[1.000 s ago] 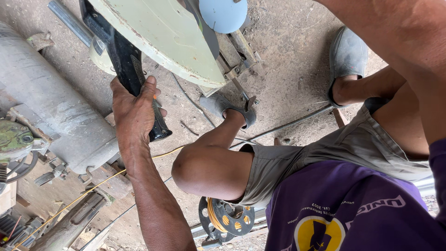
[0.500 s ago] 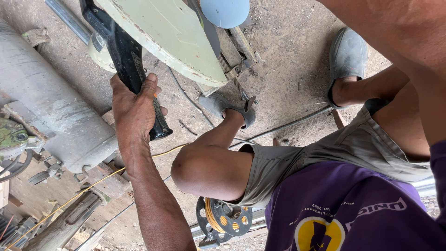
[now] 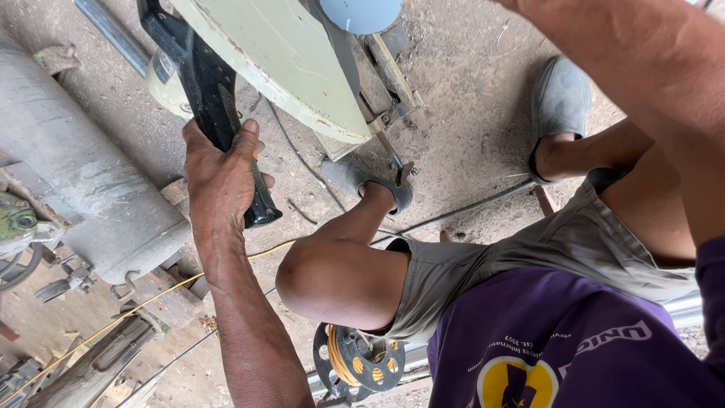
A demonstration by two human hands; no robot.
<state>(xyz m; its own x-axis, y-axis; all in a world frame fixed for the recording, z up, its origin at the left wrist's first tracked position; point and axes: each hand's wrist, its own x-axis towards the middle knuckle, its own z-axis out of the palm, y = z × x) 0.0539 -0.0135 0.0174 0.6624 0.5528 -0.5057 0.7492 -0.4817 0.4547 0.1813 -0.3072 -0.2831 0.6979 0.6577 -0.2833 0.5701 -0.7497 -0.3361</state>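
Dirt floor (image 3: 468,98), grey cylinder (image 3: 68,181), cable reel (image 3: 359,359)

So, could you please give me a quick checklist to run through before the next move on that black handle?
1. Left hand closed firmly around the black handle: ok.
2. Right hand position: cannot tell; only the arm shows, the hand is out of frame.
3. Pale green guard in place over the machine: ok.
4. Left foot clear of the machine base: not ok, it sits right beside it.
5. Yellow cord clear of the feet: cannot tell; it passes behind the left arm.
6. Grey cylinder clear of the handle: ok.
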